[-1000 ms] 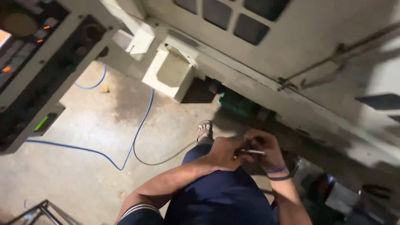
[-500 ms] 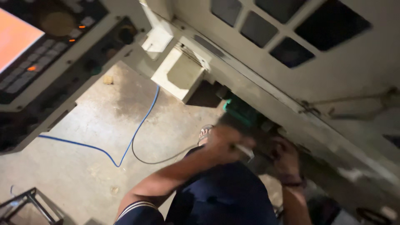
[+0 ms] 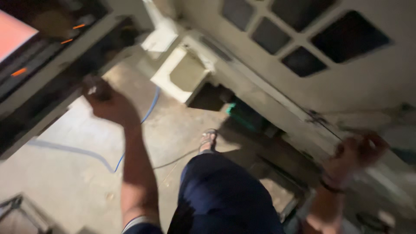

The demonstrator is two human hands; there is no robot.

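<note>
Left hand (image 3: 108, 102) is up against the slanted control panel (image 3: 56, 73), fingers curled at its lower edge, while right hand (image 3: 357, 154) blurs by the machine's sloping ledge (image 3: 277, 110), grip unreadable.

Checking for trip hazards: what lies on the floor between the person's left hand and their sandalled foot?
In the head view, a thin blue cable runs across the concrete floor between the left hand and the foot.
</note>
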